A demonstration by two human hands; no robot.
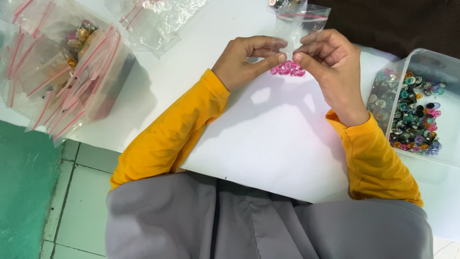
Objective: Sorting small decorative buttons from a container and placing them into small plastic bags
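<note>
I see my left hand [242, 60] and right hand [330, 62] pinching one small clear bag [296, 29] between thumb and fingers, pink beads [287, 69] bunched at its bottom, at twelve o'clock on the white table [268, 139]. A tub [421, 62] of mixed beads sits at three o'clock; a bag pile [62, 67] at ten.

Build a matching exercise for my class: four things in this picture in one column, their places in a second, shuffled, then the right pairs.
1. small clear bag
2. pink buttons
3. plastic tub of mixed buttons
4. heap of clear zip bags

A. far left of the table
B. between both hands' fingertips
C. right edge of the table
D. bottom of the held bag

Pairs: 1-B, 2-D, 3-C, 4-A
</note>
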